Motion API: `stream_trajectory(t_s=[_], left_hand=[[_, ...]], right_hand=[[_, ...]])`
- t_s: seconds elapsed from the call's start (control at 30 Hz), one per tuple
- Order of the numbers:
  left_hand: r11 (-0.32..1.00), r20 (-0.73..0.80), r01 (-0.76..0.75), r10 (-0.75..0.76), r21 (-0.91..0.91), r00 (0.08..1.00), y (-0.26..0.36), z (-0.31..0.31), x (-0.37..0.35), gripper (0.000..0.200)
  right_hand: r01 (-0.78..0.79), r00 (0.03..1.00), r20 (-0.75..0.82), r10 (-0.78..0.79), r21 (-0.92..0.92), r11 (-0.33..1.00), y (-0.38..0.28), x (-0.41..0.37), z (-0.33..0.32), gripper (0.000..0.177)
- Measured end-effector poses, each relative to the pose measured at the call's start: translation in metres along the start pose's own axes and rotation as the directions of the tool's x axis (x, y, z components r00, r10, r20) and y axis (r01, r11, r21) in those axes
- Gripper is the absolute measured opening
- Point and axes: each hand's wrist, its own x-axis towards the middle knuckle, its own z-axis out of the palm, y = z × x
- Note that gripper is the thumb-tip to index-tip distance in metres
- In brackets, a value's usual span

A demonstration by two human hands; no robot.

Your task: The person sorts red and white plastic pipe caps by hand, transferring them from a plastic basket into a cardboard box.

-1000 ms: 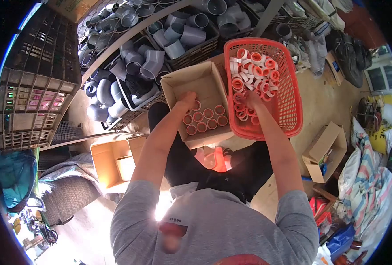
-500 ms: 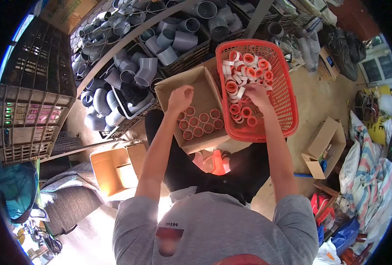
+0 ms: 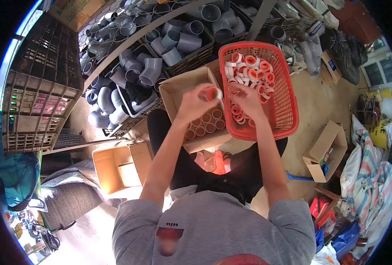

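My left hand [image 3: 196, 104] is closed around a red-and-white ring-shaped pipe fitting [image 3: 212, 93], above a cardboard box [image 3: 171, 95]. Inside the box, red-rimmed round fittings [image 3: 200, 131] stand in rows with their openings up; my left hand and forearm hide some of them. My right hand [image 3: 248, 102] hovers over the left side of a red plastic basket [image 3: 288, 104], its fingers bent together near the rim. Whether anything is between those fingers I cannot make out. A loose heap of white-and-red fittings [image 3: 253, 73] lies in the basket.
Crates of grey pipe elbows [image 3: 152, 70] stand beyond the box. At the left are a dark stacked crate [image 3: 37, 88] and an open cardboard box [image 3: 112, 170]. Another open carton [image 3: 325, 150] sits on the floor at right, near a striped sheet [image 3: 368, 176].
My left hand has moved right toward the basket and now holds a fitting. My right hand has shifted left from the heap to the basket's near-left rim. The view has tilted slightly.
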Motion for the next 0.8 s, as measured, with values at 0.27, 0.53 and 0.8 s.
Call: stream_trajectory(t_s=[0.27,0.53,0.8], left_hand=[[0.889,0.107,0.109,-0.174,0.445,0.979,-0.17,0.005,0.036,0.048],[0.664,0.193,0.017,-0.241,0.747,0.951,-0.19,0.052,0.056,0.043],[0.643,0.233,0.041,-0.336,0.765,0.913,-0.181,0.049,0.039,0.042]], right_hand=[[-0.188,0.922,-0.031,0.385,-0.906,0.378,0.13,0.046,-0.095,0.032],[0.185,0.882,0.238,0.406,-0.969,0.166,0.225,0.049,-0.084,0.041],[-0.221,0.924,-0.07,0.375,-0.9,0.377,0.203,0.039,-0.067,0.05]])
